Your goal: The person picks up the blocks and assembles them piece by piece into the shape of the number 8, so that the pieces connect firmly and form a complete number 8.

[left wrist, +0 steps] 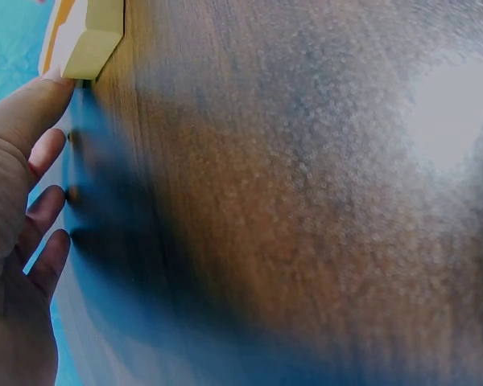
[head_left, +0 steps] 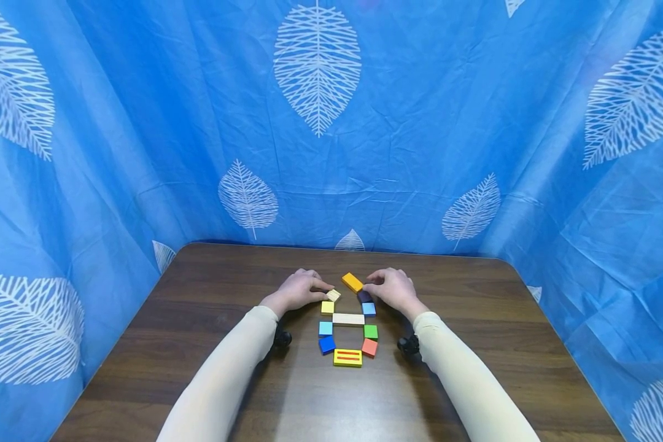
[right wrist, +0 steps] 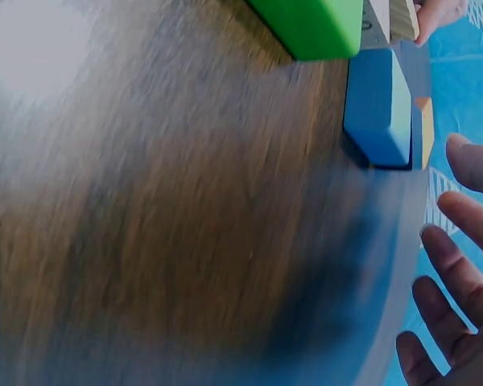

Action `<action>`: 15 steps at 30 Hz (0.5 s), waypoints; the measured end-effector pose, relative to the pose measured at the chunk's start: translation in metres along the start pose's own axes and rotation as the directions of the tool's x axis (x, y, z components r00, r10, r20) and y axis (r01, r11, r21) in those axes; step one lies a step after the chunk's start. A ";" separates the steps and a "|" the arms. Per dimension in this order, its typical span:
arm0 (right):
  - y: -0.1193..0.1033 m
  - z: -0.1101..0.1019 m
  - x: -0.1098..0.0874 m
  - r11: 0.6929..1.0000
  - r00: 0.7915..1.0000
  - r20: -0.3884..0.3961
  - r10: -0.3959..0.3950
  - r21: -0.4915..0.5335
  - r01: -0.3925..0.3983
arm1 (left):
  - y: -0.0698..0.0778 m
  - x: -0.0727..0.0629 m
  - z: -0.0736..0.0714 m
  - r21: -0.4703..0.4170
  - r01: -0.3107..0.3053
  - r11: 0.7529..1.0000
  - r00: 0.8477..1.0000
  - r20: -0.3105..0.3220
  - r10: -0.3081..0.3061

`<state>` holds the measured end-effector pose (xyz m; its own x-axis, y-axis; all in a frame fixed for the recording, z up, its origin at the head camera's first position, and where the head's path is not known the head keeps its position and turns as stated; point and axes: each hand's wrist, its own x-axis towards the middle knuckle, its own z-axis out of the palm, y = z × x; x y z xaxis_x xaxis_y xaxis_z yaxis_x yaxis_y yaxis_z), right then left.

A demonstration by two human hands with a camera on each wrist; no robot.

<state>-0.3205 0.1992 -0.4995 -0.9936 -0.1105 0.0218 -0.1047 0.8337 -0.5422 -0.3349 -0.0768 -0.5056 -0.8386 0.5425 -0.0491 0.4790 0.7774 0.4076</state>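
Observation:
In the head view my left hand [head_left: 300, 290] is at the upper left of a ring of small blocks. Its thumb and index finger pinch a small cream block [head_left: 334, 295]; the left wrist view shows the thumb tip against a pale yellowish block [left wrist: 94, 44]. My right hand [head_left: 393, 288] hovers at the upper right, fingers loosely bent and apart, holding nothing visible. Its fingertips are close to a dark purple block [head_left: 364, 297] and an orange block [head_left: 352, 282]. Just below the purple one is a light blue block [head_left: 369, 309], also in the right wrist view.
A yellow block [head_left: 328, 308], cyan block [head_left: 325, 329], dark blue block [head_left: 327, 345], red-striped yellow block [head_left: 347, 358], red block [head_left: 369, 348] and green block [head_left: 371, 332] continue the ring. A long cream block [head_left: 348, 319] spans its middle. Blue curtains [head_left: 364, 202] surround the brown table [head_left: 475, 344].

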 end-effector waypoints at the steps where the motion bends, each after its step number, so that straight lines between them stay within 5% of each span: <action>1: -0.002 0.001 0.000 1.000 1.000 -0.006 0.003 -0.011 -0.003 | 0.000 0.000 0.000 -0.001 -0.001 1.000 1.000 0.000 0.001; 15: -0.019 0.011 0.006 0.989 0.998 -0.037 0.050 -0.134 -0.055 | 0.001 0.000 0.000 0.002 0.006 1.000 1.000 0.003 -0.006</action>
<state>-0.3236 0.1764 -0.4984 -0.9985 -0.0481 0.0258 -0.0545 0.9035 -0.4251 -0.3342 -0.0760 -0.5049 -0.8407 0.5388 -0.0537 0.4748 0.7811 0.4056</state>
